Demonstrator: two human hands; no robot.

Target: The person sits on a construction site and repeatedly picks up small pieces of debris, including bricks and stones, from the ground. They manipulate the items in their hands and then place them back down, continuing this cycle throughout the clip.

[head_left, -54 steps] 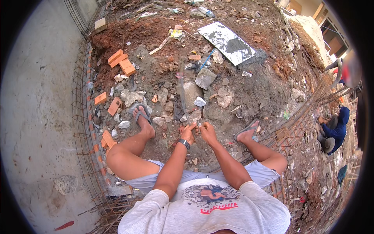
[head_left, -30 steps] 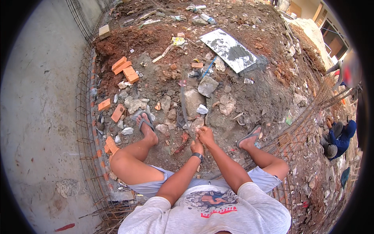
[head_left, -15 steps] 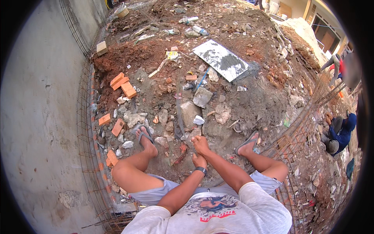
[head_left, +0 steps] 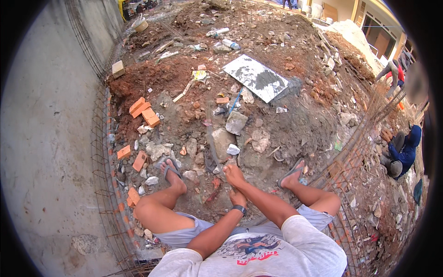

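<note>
My right hand (head_left: pixel 233 175) is closed in front of me, above the rubble between my feet; what its fingers hold, if anything, cannot be made out. Just below it is my left hand (head_left: pixel 237 198), with a dark watch (head_left: pixel 240 209) on the wrist. It looks curled, and the right wrist partly covers its fingers. Beyond the hands lie a pale stone (head_left: pixel 233 149), a larger grey rock (head_left: pixel 236 123) and a thin blue stick (head_left: pixel 236 100). Farther off, a white board (head_left: pixel 251 69) carries patches of grey mortar.
Orange bricks (head_left: pixel 150 117) lie at the left, near a grey wall (head_left: pixel 46 138) with steel rebar cages (head_left: pixel 102 171) along its foot. More rebar (head_left: pixel 344 171) runs beside my right leg. A person in dark blue (head_left: pixel 406 150) squats at the right. A bucket (head_left: pixel 140 24) stands far left.
My right hand has shifted slightly left and down. The left hand has dropped a little, and slightly more of it shows. The view has tilted, so the board sits lower.
</note>
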